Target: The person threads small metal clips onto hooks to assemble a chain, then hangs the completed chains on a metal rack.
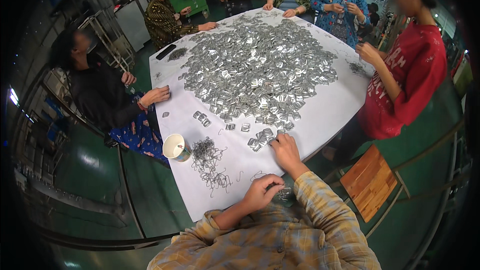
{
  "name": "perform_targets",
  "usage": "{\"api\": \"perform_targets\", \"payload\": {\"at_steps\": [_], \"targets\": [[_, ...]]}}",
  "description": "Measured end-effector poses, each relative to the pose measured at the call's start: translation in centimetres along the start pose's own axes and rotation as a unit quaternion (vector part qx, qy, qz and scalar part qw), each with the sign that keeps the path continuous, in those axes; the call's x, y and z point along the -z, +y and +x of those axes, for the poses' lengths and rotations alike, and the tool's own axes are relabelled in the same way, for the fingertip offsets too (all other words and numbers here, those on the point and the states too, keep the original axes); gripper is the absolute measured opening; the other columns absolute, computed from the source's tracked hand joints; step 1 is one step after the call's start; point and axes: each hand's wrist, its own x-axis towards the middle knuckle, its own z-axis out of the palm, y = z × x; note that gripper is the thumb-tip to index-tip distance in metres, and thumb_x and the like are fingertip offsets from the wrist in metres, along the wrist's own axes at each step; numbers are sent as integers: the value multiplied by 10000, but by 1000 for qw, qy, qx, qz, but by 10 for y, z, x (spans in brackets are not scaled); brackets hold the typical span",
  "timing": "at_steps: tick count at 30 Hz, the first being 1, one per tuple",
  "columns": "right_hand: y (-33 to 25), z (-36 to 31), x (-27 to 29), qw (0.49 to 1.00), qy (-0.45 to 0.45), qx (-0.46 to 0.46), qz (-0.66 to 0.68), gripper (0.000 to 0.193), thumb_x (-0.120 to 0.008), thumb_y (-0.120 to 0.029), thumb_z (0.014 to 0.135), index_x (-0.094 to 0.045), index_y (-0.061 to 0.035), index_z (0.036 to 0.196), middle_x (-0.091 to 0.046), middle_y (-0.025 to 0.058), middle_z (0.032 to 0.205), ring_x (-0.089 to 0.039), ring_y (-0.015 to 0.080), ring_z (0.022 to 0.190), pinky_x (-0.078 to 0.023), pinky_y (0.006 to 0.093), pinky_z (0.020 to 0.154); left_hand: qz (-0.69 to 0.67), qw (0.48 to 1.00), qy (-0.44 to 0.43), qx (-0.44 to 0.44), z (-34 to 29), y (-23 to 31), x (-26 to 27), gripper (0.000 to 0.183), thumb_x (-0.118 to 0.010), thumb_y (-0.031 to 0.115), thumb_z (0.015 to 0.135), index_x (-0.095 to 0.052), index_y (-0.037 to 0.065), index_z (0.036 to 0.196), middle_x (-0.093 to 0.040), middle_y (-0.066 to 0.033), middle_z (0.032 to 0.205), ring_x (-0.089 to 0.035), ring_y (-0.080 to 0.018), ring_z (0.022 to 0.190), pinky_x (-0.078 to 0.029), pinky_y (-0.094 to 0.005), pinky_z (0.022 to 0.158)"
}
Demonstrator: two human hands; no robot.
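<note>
Near the table's front edge my left hand (261,191) is closed in a pinch. Several shiny metal pieces (284,193) hang beside its fingertips, apparently held by them. My right hand (287,152) reaches over the table, its fingers bent down onto the edge of a small cluster of flat silver buckle-like plates (259,141). A plate shows at its fingertips, though the exact grip is partly hidden. To the left of my hands lies a loose heap of thin wire hooks (207,162), with a few single hooks near my left hand.
A big pile of silver plates (255,65) covers the middle of the white table (325,115). A paper cup (176,148) stands by the hooks; a dark phone-like object (165,52) lies far left. Several people work around the table. A wooden stool (370,182) is at the right.
</note>
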Motion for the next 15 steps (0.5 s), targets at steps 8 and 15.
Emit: {"api": "perform_targets", "payload": {"at_steps": [8, 15], "targets": [[-8, -8, 32, 913, 3, -242, 328, 45, -515, -26, 860, -522, -3, 898, -594, 137, 840, -636, 295, 744, -493, 351, 626, -9, 1000, -3, 3, 3, -1, -4, 80, -610, 24, 834, -580, -9, 900, -628, -73, 840, -587, -117, 743, -467, -245, 687], [-7, -26, 67, 689, -16, -319, 651, 145, -587, -1, 824, -521, 19, 951, -608, 77, 756, -591, 132, 640, -473, 228, 590, -27, 999, -3, 28, 5, -1, -6, 83, -602, 6, 830, -576, -11, 907, -620, -64, 835, -576, -111, 747, -463, -242, 687]]}}
